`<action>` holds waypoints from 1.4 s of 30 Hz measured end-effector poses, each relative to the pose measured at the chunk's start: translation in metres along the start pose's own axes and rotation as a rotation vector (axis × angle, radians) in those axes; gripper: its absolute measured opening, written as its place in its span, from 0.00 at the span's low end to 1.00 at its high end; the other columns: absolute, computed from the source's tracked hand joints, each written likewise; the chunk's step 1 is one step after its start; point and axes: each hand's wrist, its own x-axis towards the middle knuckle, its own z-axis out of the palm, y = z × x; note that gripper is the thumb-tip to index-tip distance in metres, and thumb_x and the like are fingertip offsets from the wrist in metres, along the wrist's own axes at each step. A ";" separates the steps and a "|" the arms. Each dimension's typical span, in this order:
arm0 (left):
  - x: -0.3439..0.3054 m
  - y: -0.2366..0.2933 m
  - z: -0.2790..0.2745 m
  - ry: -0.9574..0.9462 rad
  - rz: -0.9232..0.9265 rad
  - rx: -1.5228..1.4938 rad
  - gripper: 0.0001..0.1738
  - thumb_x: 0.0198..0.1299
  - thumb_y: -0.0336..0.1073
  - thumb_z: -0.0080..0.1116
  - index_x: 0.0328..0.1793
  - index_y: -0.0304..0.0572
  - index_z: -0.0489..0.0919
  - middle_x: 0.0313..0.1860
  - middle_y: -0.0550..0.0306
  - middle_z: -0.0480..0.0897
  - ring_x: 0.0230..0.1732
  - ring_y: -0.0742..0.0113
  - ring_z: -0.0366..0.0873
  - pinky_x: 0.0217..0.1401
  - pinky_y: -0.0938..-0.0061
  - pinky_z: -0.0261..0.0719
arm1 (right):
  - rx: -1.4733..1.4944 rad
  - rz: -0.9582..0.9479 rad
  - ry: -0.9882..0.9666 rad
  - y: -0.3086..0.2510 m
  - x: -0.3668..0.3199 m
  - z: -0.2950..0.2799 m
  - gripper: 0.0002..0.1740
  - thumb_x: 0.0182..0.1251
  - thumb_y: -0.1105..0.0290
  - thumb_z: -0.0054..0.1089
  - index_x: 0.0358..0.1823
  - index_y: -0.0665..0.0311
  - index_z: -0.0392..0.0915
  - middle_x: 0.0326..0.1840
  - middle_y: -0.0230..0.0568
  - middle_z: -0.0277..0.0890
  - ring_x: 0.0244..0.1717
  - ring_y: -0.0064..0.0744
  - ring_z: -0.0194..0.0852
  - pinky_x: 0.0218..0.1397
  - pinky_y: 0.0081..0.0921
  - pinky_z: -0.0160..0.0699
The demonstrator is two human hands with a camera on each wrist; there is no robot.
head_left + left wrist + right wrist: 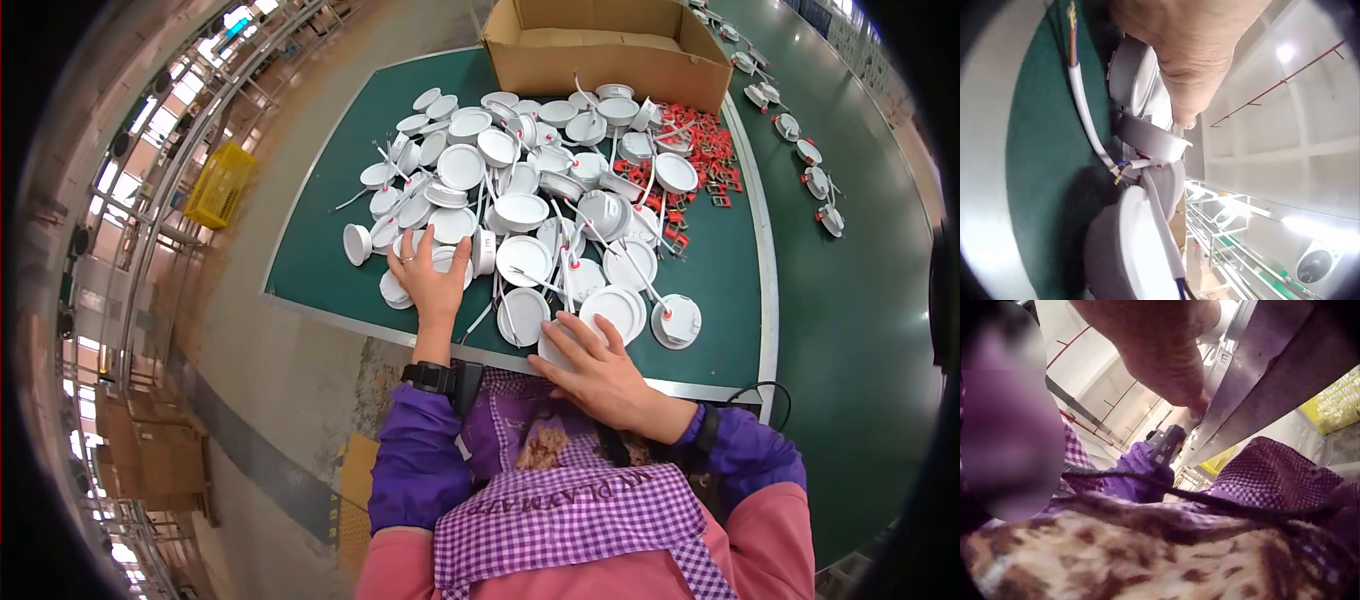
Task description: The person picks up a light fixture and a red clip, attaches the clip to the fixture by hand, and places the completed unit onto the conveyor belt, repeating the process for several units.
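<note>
White round downlights (460, 166) with short white cables lie heaped on a green-topped table (330, 235). My left hand (432, 290) reaches over the near left of the heap, fingers spread across the lamps. Its thumb is beside a downlight (484, 252) standing on edge; in the left wrist view, the hand (1191, 56) overlaps tilted lamps (1150, 137). At the table's near edge, my right hand (610, 385) lies over a downlight (553, 348), partly covering it, with fingers spread. In the right wrist view, this thumb is close to a white side marked with lettering (1222, 359).
A cardboard box (610, 65) stands at the back, with a pile of small red parts (700, 150) before it. More lamps (815, 180) lie in a row on the green surface to the right. A yellow crate (220, 185) is at far left.
</note>
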 end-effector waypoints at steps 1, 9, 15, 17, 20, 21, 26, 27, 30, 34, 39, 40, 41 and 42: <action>0.000 0.004 0.000 -0.034 -0.034 -0.049 0.32 0.52 0.55 0.63 0.58 0.44 0.75 0.64 0.38 0.65 0.68 0.34 0.50 0.68 0.45 0.49 | -0.106 -0.023 0.017 0.003 -0.001 0.002 0.25 0.57 0.67 0.52 0.59 0.49 0.70 0.70 0.42 0.56 0.74 0.41 0.44 0.71 0.51 0.41; -0.013 0.001 -0.016 -0.040 0.049 -0.162 0.29 0.55 0.47 0.62 0.60 0.40 0.74 0.68 0.34 0.60 0.69 0.33 0.51 0.67 0.47 0.52 | -0.064 0.053 0.081 0.005 -0.009 -0.004 0.22 0.56 0.67 0.54 0.55 0.50 0.73 0.68 0.37 0.59 0.74 0.39 0.44 0.72 0.49 0.35; -0.036 0.079 -0.053 0.113 0.184 -0.407 0.20 0.58 0.37 0.59 0.54 0.33 0.73 0.64 0.40 0.64 0.66 0.44 0.57 0.66 0.53 0.53 | 0.034 0.312 0.585 0.029 -0.027 -0.039 0.18 0.47 0.76 0.64 0.43 0.65 0.78 0.41 0.43 0.73 0.43 0.43 0.69 0.46 0.35 0.67; -0.045 0.108 -0.067 -0.025 0.313 -0.429 0.19 0.56 0.35 0.60 0.53 0.35 0.74 0.61 0.42 0.68 0.63 0.47 0.60 0.64 0.57 0.57 | 0.026 0.479 0.543 0.047 -0.029 -0.051 0.14 0.48 0.76 0.63 0.39 0.64 0.77 0.35 0.40 0.71 0.38 0.43 0.67 0.42 0.36 0.66; -0.052 0.144 -0.068 -0.225 0.506 -0.469 0.17 0.52 0.34 0.63 0.48 0.38 0.77 0.53 0.47 0.74 0.58 0.51 0.65 0.60 0.61 0.62 | 0.051 0.534 0.408 0.066 -0.032 -0.049 0.08 0.49 0.74 0.62 0.32 0.64 0.77 0.31 0.38 0.70 0.35 0.43 0.66 0.40 0.36 0.66; -0.052 0.153 -0.066 -0.296 0.571 -0.494 0.16 0.49 0.35 0.66 0.44 0.39 0.79 0.49 0.50 0.77 0.56 0.51 0.66 0.58 0.62 0.64 | 0.093 0.520 0.329 0.071 -0.032 -0.049 0.05 0.51 0.74 0.61 0.29 0.64 0.76 0.30 0.38 0.69 0.35 0.42 0.66 0.39 0.35 0.66; -0.052 0.185 -0.056 -0.436 0.502 -0.491 0.23 0.43 0.39 0.71 0.46 0.38 0.79 0.49 0.50 0.77 0.56 0.50 0.66 0.58 0.61 0.66 | 0.248 0.535 0.367 0.078 -0.028 -0.070 0.05 0.51 0.72 0.60 0.26 0.64 0.74 0.27 0.40 0.69 0.33 0.43 0.67 0.37 0.35 0.67; -0.050 0.194 -0.058 -0.493 0.473 -0.516 0.29 0.42 0.40 0.72 0.50 0.35 0.76 0.49 0.49 0.76 0.56 0.50 0.66 0.57 0.60 0.65 | 0.305 0.479 0.375 0.077 -0.028 -0.078 0.05 0.51 0.72 0.60 0.26 0.64 0.74 0.27 0.40 0.69 0.32 0.43 0.66 0.36 0.35 0.67; -0.043 0.214 -0.056 -0.621 0.500 -0.509 0.42 0.40 0.39 0.72 0.61 0.28 0.67 0.52 0.42 0.73 0.56 0.48 0.66 0.57 0.60 0.66 | 0.370 0.364 0.416 0.072 -0.023 -0.102 0.05 0.52 0.72 0.60 0.27 0.64 0.73 0.26 0.40 0.68 0.30 0.43 0.66 0.33 0.35 0.67; -0.051 0.224 -0.037 -0.851 0.294 -0.751 0.44 0.47 0.29 0.65 0.70 0.28 0.56 0.54 0.39 0.72 0.56 0.51 0.71 0.57 0.65 0.69 | 0.477 0.302 0.464 0.075 -0.020 -0.118 0.05 0.52 0.72 0.60 0.30 0.64 0.75 0.27 0.40 0.68 0.31 0.41 0.68 0.34 0.34 0.69; -0.051 0.222 -0.018 -0.933 -0.084 -1.059 0.37 0.54 0.29 0.60 0.69 0.31 0.58 0.59 0.42 0.71 0.59 0.58 0.71 0.58 0.70 0.70 | 0.528 0.416 0.576 0.136 -0.022 -0.123 0.13 0.53 0.69 0.65 0.38 0.68 0.77 0.38 0.46 0.76 0.39 0.41 0.77 0.42 0.29 0.75; -0.051 0.220 -0.016 -0.908 -0.079 -1.102 0.36 0.54 0.29 0.60 0.69 0.31 0.59 0.59 0.42 0.71 0.59 0.58 0.71 0.58 0.70 0.70 | 0.507 0.543 0.601 0.160 -0.021 -0.124 0.14 0.54 0.68 0.66 0.40 0.68 0.78 0.41 0.47 0.77 0.43 0.43 0.76 0.48 0.30 0.74; -0.049 0.221 -0.018 -0.943 -0.132 -1.112 0.34 0.54 0.29 0.59 0.67 0.31 0.61 0.60 0.42 0.70 0.59 0.58 0.71 0.59 0.71 0.69 | 0.425 0.593 0.622 0.189 -0.018 -0.124 0.17 0.55 0.67 0.65 0.44 0.67 0.77 0.45 0.48 0.76 0.48 0.44 0.74 0.54 0.33 0.71; -0.049 0.218 -0.018 -0.942 -0.128 -1.116 0.34 0.54 0.29 0.59 0.67 0.31 0.61 0.60 0.42 0.70 0.59 0.58 0.71 0.59 0.71 0.69 | 0.215 0.579 0.581 0.217 -0.016 -0.126 0.20 0.55 0.63 0.65 0.48 0.64 0.77 0.53 0.51 0.72 0.56 0.47 0.69 0.60 0.35 0.67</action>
